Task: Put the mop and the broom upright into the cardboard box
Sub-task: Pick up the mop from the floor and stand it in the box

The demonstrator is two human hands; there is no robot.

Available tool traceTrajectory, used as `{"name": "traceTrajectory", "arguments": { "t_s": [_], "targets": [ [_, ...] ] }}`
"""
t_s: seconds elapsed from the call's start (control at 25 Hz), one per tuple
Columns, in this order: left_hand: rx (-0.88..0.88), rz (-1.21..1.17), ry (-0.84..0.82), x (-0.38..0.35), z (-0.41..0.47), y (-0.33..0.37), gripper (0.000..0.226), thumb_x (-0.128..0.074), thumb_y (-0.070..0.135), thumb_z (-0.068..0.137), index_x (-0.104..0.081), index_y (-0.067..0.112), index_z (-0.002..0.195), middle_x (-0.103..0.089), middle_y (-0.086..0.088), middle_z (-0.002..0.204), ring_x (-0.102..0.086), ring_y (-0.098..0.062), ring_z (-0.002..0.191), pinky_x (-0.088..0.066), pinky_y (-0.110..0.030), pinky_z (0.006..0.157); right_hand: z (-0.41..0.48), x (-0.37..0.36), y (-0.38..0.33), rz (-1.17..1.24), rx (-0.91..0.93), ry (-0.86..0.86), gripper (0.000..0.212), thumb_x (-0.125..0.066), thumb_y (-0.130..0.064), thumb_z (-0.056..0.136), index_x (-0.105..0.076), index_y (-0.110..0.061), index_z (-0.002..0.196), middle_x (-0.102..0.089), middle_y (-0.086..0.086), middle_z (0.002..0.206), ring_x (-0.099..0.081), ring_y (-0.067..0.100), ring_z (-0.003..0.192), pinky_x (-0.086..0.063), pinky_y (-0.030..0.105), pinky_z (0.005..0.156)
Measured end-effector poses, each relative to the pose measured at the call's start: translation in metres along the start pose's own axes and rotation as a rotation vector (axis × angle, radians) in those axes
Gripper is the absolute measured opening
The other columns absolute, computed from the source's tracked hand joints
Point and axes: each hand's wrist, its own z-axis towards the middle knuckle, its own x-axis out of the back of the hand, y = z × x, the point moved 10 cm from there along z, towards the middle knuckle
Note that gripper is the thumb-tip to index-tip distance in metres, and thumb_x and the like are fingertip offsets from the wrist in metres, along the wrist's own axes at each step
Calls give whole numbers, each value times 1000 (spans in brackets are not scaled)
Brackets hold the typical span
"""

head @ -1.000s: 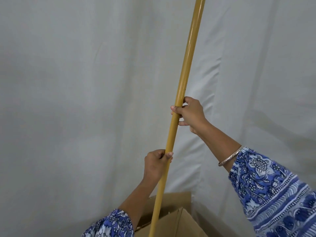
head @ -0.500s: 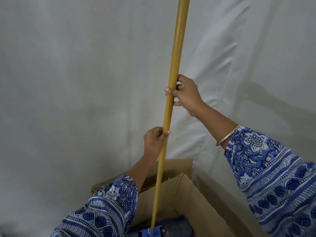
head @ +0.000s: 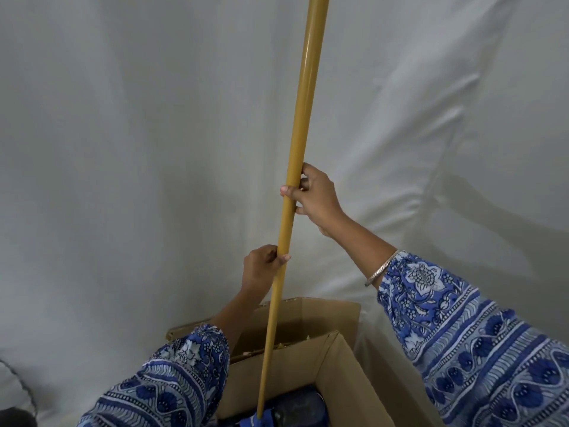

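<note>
Handle (head: 298, 167) of the mop, nearly upright, its blue head (head: 257, 420) sitting inside the cardboard box (head: 338, 365). I am keeping left hand (head: 261, 269) and right hand (head: 314, 198) fingers clamped around it, lowering straight, avoiding the box's far flap.

I'm seeing the yellow pole (head: 297, 167) coming closer to vertical than a second ago, its lean lessening. More of the cardboard box (head: 338, 374) is showing now, its open inside coming into view where only its top edge showed before. The blue fitting (head: 257, 422) at the pole's foot and a dark mass beside it are showing more fully inside the box.
</note>
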Motion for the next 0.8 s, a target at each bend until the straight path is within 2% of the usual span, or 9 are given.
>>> {"name": "traceTrajectory", "arguments": {
  "t_s": [0.12,0.24,0.32,0.44,0.6,0.72,0.8],
  "targets": [
    [31,2,-7,-7,1,-21,18,-64,19,81,-65,1,82,-59,-12,71,-56,-24,68,-51,-41,68,1,-14,20,-9,-22,-33,34,-64,-12,81,-55,-9,114,-66,23,103,-65,34,100,-54,51,87],
    [49,-1,39,-4,9,-28,18,-64,19,81,-64,1,81,-57,-10,69,-53,-21,65,-45,-33,62,12,-24,25,8,-43,-78,37,-63,-10,83,-53,-8,118,-64,25,108,-63,35,103,-54,51,87],
    [55,24,103,4,12,-29,20,-63,20,81,-63,0,79,-55,-7,65,-50,-19,60,-39,-25,54,22,-35,23,36,-69,-143,37,-61,-8,84,-51,-7,120,-63,26,109,-62,36,107,-54,50,88],
    [107,-3,192,17,15,-37,17,-64,19,81,-57,7,71,-46,3,54,-42,-12,51,-33,-12,41,33,-54,19,33,-90,-220,41,-59,-6,85,-48,-6,124,-61,19,101,-61,35,110,-53,49,90],
    [136,58,156,25,34,-48,26,-63,23,82,-51,8,65,-42,5,52,-40,-11,51,-30,-22,46,48,-70,18,-1,-91,-205,41,-61,-7,84,-49,-5,124,-62,26,114,-61,36,110,-52,52,90],
    [164,142,111,28,49,-49,34,-60,22,84,-43,15,55,-41,6,51,-42,-15,52,-27,-22,45,62,-76,20,-43,-91,-172,38,-63,-9,83,-52,-3,119,-62,26,114,-62,37,106,-54,52,88],
    [197,144,111,31,57,-51,31,-60,19,84,-45,12,58,-41,5,52,-47,-21,61,-28,-22,45,72,-81,24,-58,-112,-154,34,-64,-9,81,-54,-1,113,-62,25,112,-62,37,105,-54,52,88]
  ]
}}
